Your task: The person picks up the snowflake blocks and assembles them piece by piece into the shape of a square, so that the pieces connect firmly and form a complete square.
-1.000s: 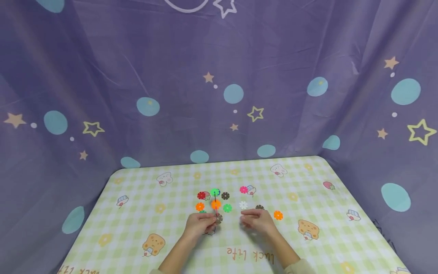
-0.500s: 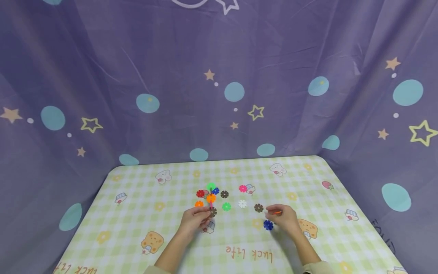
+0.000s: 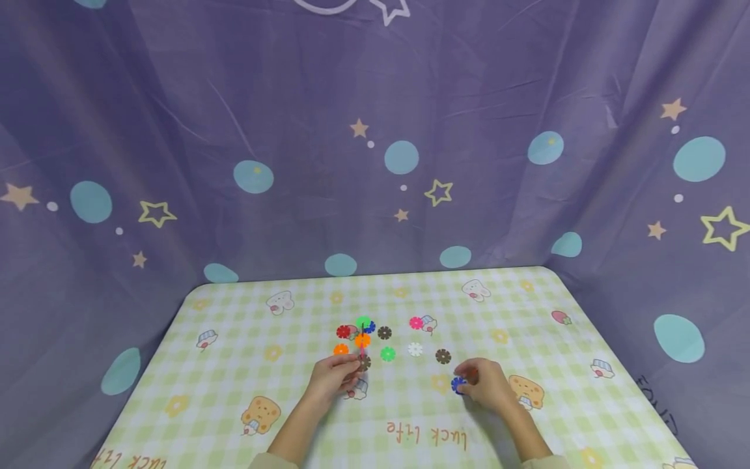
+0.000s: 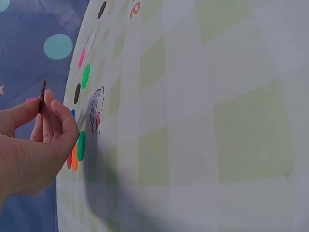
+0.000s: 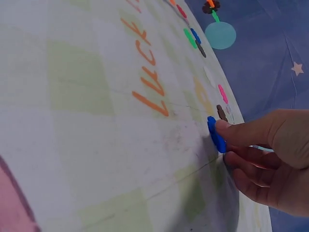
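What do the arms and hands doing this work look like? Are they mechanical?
No, they're a person's. The left hand and right hand are human, with no glove or ring visible. A pale beige left sleeve and matching right sleeve show at the bottom edge of the head view. No cables or markings can be seen.

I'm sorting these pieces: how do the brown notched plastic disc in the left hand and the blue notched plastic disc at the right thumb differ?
Colour: the brown disc is dark and dull, the blue disc bright.
Joining: the brown disc belongs to a chain of discs, the blue disc looks single.
Hold: the left hand pinches the brown disc, the right hand touches the blue disc.
Both are round and notched.
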Demonstrator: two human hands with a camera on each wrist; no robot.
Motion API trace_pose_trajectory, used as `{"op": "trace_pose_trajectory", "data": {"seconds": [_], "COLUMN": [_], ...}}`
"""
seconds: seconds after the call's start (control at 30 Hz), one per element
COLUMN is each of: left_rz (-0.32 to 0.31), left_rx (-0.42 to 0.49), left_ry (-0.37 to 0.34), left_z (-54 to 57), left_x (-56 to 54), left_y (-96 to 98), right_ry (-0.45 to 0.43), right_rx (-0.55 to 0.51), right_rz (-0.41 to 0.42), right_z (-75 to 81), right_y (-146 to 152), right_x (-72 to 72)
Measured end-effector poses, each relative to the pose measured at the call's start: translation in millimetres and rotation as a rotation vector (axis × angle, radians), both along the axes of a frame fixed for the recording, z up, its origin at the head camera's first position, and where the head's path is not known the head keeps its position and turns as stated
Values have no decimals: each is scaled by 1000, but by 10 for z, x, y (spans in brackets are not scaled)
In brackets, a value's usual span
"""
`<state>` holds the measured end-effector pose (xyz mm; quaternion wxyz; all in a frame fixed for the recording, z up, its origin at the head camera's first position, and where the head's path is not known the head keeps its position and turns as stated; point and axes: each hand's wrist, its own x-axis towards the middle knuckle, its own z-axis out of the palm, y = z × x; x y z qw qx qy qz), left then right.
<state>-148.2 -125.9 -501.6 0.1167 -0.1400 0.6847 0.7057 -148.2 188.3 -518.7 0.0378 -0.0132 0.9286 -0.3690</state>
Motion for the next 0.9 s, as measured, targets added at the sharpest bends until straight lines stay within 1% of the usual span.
{"op": "trace_pose_trajectory", "data": {"seconds": [0.13,0.3,0.5,0.57,0.63,0.73,0.9], "left_rz": [-2,-10,-4,-1,4,17,20], "left_rx": [1,14,25,22,22,22,20], "left_ry": [-3,7,2,7,16,29,34], "left_z": [-18,-23,-5,-1,2,0,-11], "left_x": [-17,-31,-21,-16,-13,-18,-34], "left_y": [-12,-19,2,9,15,20,21], "right_ry": [8,17,53,47,10,-57,-213], "right_rx": [24,19,-43,-88,-158,-302,-591], "right_rz": [8,24,63,69,63,52,61], "right_z": [-15,-14,-35,-50,-58,-68,-53], "right_y": [-7,-15,-16,-20,-26,-30,-4], "right_x": [5,-2,-1,-4,-12,-37,-72]}}
